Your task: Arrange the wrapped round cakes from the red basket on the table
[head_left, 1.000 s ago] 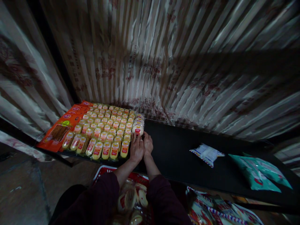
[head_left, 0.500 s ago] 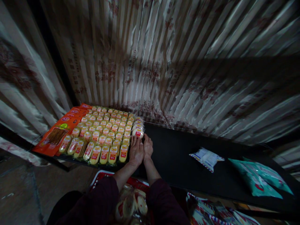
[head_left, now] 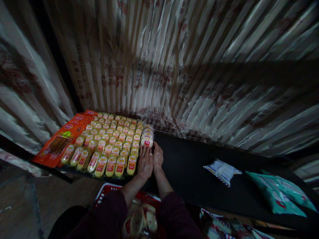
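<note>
Rows of small wrapped oval cakes (head_left: 101, 166), yellow with red-and-white labels, cover the left part of a black shelf. At their right end runs a short row of paler wrapped round cakes (head_left: 147, 142). My left hand (head_left: 145, 163) lies at the front of this pale row, fingers stretched forward and touching its nearest packet. Close beside it, my right hand (head_left: 158, 156) has its fingers extended along the row's right front corner. Both palms face down or inward, so anything beneath them is hidden.
Orange snack bags (head_left: 56, 146) lie at the shelf's left end. To the right on the black shelf (head_left: 184, 169) are a white-and-blue packet (head_left: 221, 171) and teal bags (head_left: 279, 192). Below my arms, a red basket (head_left: 106, 190) holds more wrapped cakes (head_left: 139, 217). Corrugated sheeting (head_left: 159, 66) stands behind.
The view has shifted slightly, so the packets on the right appear lower and farther right. My hands stay at the front of the pale row with almost no movement.
</note>
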Demonstrator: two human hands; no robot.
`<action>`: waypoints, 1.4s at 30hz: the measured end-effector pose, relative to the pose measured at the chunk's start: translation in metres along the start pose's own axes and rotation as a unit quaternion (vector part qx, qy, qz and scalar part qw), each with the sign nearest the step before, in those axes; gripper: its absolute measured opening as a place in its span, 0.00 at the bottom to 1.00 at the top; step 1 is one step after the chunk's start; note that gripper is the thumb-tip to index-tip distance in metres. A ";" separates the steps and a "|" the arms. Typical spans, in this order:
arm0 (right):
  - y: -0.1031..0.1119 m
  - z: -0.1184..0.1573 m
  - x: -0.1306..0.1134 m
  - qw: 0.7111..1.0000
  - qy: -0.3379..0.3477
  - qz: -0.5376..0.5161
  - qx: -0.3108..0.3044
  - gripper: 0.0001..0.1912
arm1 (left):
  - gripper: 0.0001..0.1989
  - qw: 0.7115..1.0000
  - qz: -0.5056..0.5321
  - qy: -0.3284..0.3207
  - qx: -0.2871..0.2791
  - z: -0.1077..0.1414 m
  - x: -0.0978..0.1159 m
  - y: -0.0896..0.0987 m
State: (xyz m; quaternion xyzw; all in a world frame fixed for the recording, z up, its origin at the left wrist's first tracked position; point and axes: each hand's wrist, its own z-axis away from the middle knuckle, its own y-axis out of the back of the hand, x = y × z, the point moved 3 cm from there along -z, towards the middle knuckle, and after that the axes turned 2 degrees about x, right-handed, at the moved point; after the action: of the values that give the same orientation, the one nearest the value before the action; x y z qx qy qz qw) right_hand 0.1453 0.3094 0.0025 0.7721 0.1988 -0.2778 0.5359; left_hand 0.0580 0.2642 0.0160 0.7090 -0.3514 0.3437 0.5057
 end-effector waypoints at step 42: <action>0.020 0.038 0.007 0.995 0.013 -0.095 -0.007 0.22 | 0.21 0.995 -0.033 -0.088 0.036 0.023 -0.001 -0.001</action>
State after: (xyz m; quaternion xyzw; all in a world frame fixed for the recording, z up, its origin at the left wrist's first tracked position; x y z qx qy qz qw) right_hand 0.1545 0.2665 0.0018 0.7494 0.2802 -0.3157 0.5101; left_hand 0.0609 0.2428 0.0091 0.7654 -0.3587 0.2755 0.4578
